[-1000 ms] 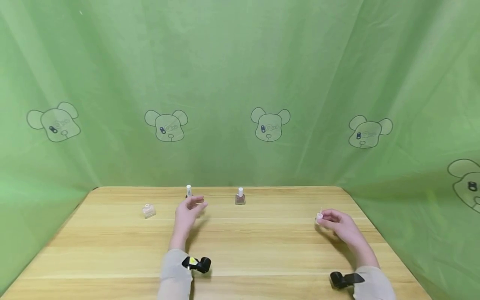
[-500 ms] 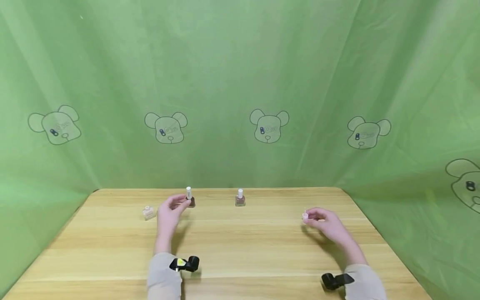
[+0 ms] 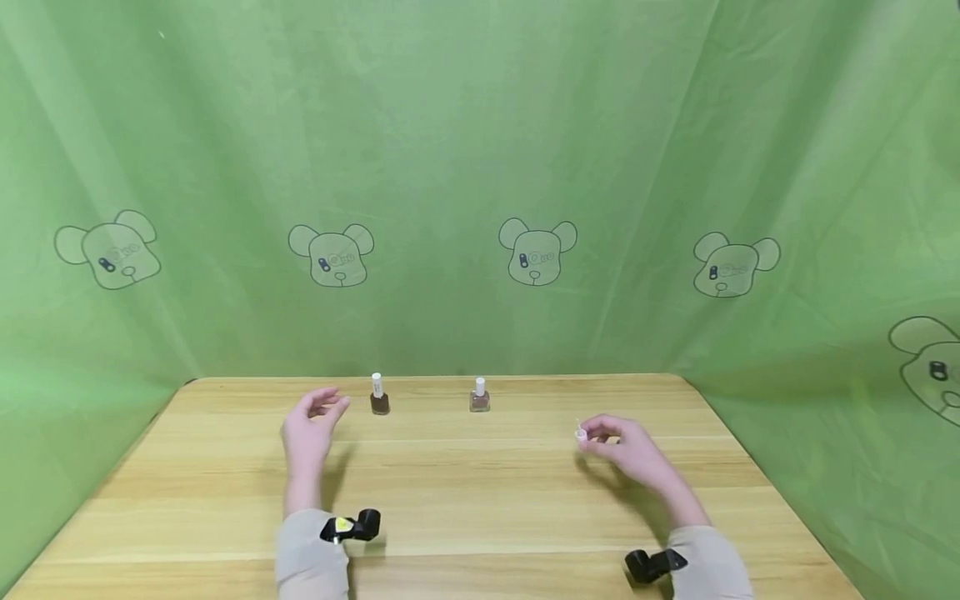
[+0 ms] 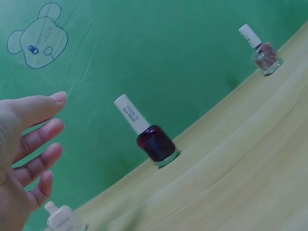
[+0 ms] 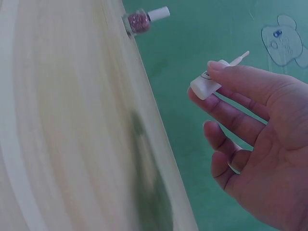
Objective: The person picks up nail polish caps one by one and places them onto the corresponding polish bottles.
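Observation:
My right hand (image 3: 626, 450) pinches a white nail polish cap (image 5: 208, 85) between thumb and fingers, its brush (image 5: 240, 58) pointing up and away. Nothing is in my left hand (image 3: 306, 433); its fingers are loosely bent, with a gap between them and the thumb. Just beyond that hand, an uncapped pale nail polish bottle (image 4: 63, 219) stands on the table in the left wrist view; in the head view the hand hides it. To the left hand's right stands a capped dark red nail polish bottle (image 3: 380, 402).
Farther right, a capped glittery pinkish nail polish bottle (image 3: 479, 401) stands near the back edge of the wooden table (image 3: 465, 508). A green curtain (image 3: 435, 150) printed with bear heads surrounds the table at the back and sides.
My left hand has moved left, past the dark red bottle, and now covers the uncapped one in the head view. My right hand has come left, still pinching the cap with its brush.

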Demonstrator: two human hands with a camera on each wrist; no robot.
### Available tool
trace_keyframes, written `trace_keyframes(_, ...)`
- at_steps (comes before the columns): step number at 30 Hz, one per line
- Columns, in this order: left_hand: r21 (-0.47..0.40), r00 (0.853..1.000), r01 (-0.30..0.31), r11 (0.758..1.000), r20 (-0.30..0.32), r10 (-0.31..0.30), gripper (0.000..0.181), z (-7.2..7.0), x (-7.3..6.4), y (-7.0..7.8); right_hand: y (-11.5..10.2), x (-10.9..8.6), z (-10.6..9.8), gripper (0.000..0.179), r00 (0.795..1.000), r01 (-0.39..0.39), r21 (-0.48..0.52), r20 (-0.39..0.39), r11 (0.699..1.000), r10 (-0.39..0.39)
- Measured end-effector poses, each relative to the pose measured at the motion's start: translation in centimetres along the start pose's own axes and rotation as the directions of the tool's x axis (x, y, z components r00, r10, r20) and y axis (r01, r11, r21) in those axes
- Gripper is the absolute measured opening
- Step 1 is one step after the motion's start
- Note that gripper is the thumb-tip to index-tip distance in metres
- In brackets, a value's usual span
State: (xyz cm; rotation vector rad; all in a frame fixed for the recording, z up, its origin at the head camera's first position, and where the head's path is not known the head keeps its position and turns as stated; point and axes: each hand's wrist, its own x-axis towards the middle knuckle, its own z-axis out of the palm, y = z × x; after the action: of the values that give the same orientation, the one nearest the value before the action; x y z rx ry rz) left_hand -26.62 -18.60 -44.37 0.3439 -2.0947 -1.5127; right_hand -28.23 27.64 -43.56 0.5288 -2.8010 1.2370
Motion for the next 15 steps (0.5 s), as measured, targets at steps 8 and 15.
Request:
trace_keyframes(8,-0.050,0.987,0.011,0.999,-0.159,-0.019,0.036,-0.6,-0.1,-1.0,-1.3,0.1,1.1,0.022,0.999,0.039,-0.018,0.018,0.999,-0.038)
trace_keyframes(15,-0.044,0.960,0.055,0.998,-0.272,-0.065,0.045,-1.4,-0.2,-2.1,-2.6,0.1,1.9,0.021,0.997,0.065,-0.047,0.036,0.997,-0.063)
